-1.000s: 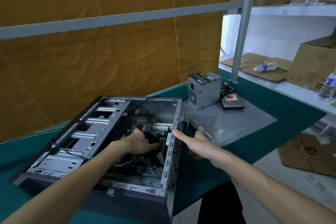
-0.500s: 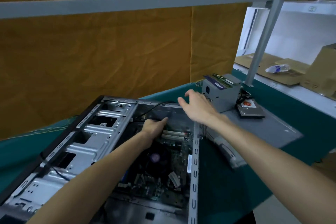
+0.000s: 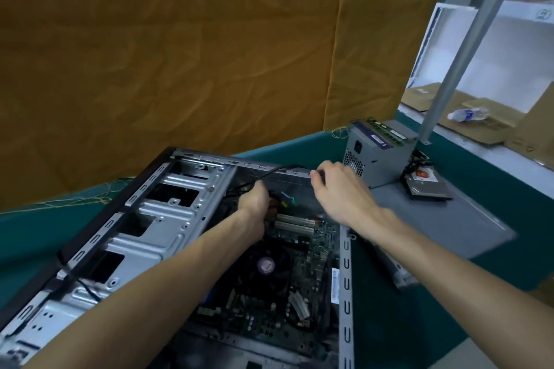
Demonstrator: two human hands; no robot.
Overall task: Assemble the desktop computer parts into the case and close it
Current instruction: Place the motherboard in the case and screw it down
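Note:
The open computer case lies on its side on the green table, with the motherboard and its dark fan inside. My left hand reaches deep into the case at the far end of the board, its fingers curled round a black cable and its plugs. At the case's far right corner my right hand curls its fingers over the rim. To the right, the grey power supply stands on the loose side panel with a memory stick on top. A hard drive lies beside it.
An orange cloth wall closes off the back. A grey metal post rises from the table's far right corner. Beyond it a white shelf holds flat cardboard and a water bottle. The drive cage fills the case's left half.
My right hand dropped from beside the power supply onto the case's far corner. My left hand pushed a little farther in and took the black cable. The camera came closer.

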